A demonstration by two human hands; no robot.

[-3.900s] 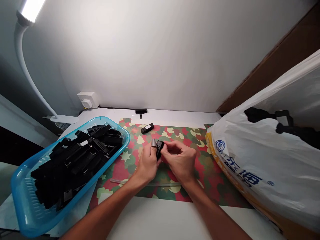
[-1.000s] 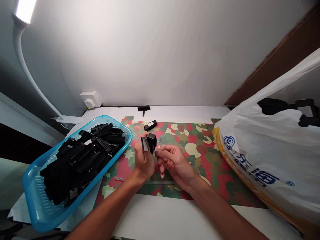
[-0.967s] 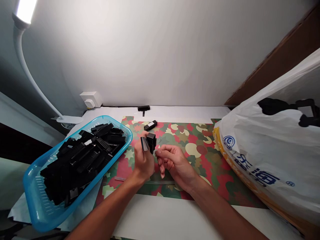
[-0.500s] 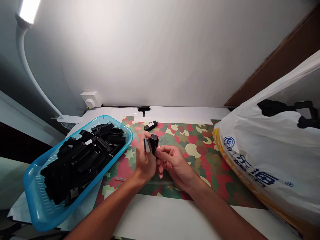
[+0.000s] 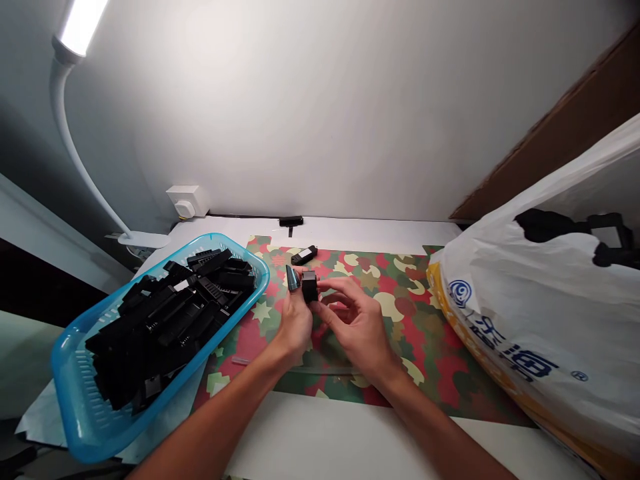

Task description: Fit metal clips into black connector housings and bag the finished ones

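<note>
Over the camouflage mat, my left hand [image 5: 296,323] is closed around a small black boxy plastic piece [image 5: 309,285]. At my left thumb a shiny, silvery, pointed piece [image 5: 293,279] sticks up; whether it is worn or held I cannot tell. My right hand [image 5: 356,320] meets the same black piece from the right, thumb and bent fingers closed at its edge. The far side of the piece and my left fingertips are hidden. Just beyond the hands lies a black plastic part with a white label [image 5: 305,255].
A blue basket [image 5: 65,393] heaped with black plastic parts stands left. Farther back lies another black part [image 5: 291,221]. A large white plastic bag [image 5: 530,300] bulges in on the right. A white lamp [image 5: 70,147] rises at back left, near a wall socket [image 5: 187,200].
The black piece has turned, showing a broader face, and the silvery piece shows at a different angle. My right hand has risen slightly, its fingers now higher beside the piece. The view has shifted a little.
</note>
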